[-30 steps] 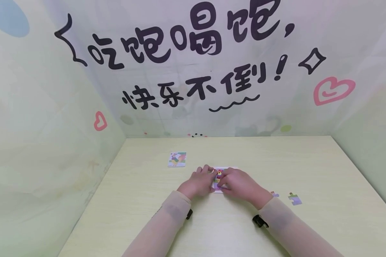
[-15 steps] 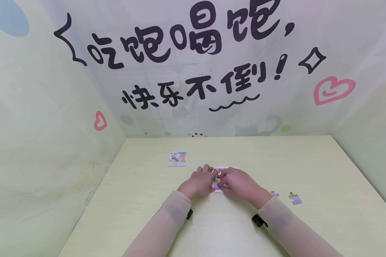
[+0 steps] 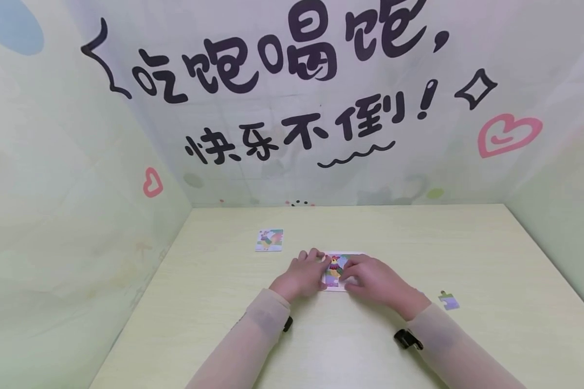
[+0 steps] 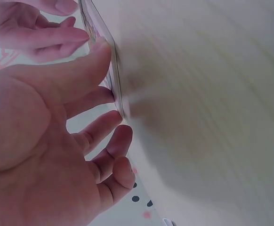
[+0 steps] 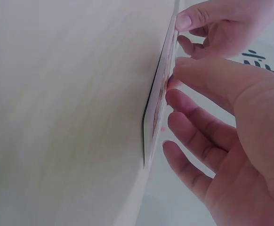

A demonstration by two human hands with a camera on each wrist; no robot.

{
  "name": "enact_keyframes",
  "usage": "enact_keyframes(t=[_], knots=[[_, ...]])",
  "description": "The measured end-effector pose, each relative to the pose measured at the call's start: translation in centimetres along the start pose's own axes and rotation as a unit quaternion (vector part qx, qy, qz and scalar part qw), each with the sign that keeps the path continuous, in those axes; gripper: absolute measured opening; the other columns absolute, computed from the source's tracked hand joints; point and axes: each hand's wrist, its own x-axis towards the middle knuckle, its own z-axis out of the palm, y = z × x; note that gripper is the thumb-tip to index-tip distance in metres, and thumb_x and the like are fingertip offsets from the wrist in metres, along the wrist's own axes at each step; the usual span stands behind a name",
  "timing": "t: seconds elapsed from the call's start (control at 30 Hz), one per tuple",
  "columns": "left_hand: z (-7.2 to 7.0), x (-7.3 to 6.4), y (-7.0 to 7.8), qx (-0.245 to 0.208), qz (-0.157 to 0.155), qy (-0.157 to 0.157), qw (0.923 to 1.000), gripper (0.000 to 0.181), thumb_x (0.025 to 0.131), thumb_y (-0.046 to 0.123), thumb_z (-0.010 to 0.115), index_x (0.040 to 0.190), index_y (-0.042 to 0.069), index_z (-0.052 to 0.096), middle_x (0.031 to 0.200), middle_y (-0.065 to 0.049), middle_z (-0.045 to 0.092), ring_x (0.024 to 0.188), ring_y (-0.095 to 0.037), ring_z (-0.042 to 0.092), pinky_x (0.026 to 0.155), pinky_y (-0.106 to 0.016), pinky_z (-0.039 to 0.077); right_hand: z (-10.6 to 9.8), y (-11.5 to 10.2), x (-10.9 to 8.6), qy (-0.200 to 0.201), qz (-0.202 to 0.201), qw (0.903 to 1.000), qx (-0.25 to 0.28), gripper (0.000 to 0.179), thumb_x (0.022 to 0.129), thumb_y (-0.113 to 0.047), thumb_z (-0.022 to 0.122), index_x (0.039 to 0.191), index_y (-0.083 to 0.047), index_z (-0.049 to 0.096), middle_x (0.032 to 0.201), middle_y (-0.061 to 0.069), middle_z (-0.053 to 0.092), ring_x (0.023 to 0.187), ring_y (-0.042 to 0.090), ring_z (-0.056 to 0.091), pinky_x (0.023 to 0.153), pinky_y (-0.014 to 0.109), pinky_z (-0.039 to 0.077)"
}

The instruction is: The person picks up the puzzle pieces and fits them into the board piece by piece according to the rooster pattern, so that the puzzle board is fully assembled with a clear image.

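Observation:
A shallow puzzle board (image 3: pixel 343 253) with a pale rim lies on the table, and a colourful rooster picture (image 3: pixel 334 263) shows at its left part. My left hand (image 3: pixel 302 275) holds the board's left edge, thumb at the near corner and fingers toward the far side. Over the right part of the board is my right hand (image 3: pixel 377 281), its fingers loosely bent and its fingertips close to the picture. Nothing shows between its thumb (image 5: pixel 184 66) and index finger. The hand covers the board's right part in the head view.
A loose puzzle piece (image 3: pixel 449 300) lies to the right on the table; the edge of another peeps out behind my right wrist. A small rooster picture card (image 3: pixel 269 240) lies behind and left of the board. Printed cloth walls (image 3: pixel 292 183) border the table.
My right hand has shifted right over the board, uncovering more of the rooster picture and covering most of the nearer loose piece. The left hand keeps its place.

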Motion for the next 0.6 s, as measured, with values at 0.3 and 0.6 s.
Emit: enact_keyframes(t=[0.3,0.6], knots=[[0.0,0.3,0.2,0.012,-0.003,-0.003,0.9999,0.070,0.098,0.037,0.070,0.160,0.021,0.041,0.163,-0.004,0.037,0.136,-0.028,0.041,0.109,-0.045,0.043,-1.2,1.3,-2.6,0.024,0.038,0.9989,0.015,0.011,0.087,-0.012,0.081,0.096,-0.017,0.082,0.100,-0.006,0.071,0.096,0.017,0.065,0.087,0.039,0.057],[0.0,0.1,0.5,0.018,-0.011,-0.006,0.9998,0.071,0.097,0.036,0.071,0.159,0.020,0.042,0.162,-0.006,0.038,0.133,-0.030,0.042,0.107,-0.046,0.045,-2.1,2.0,-4.5,0.023,0.080,0.9962,0.026,0.011,0.089,-0.015,0.081,0.098,-0.020,0.082,0.103,-0.010,0.068,0.096,0.013,0.063,0.086,0.038,0.057]])
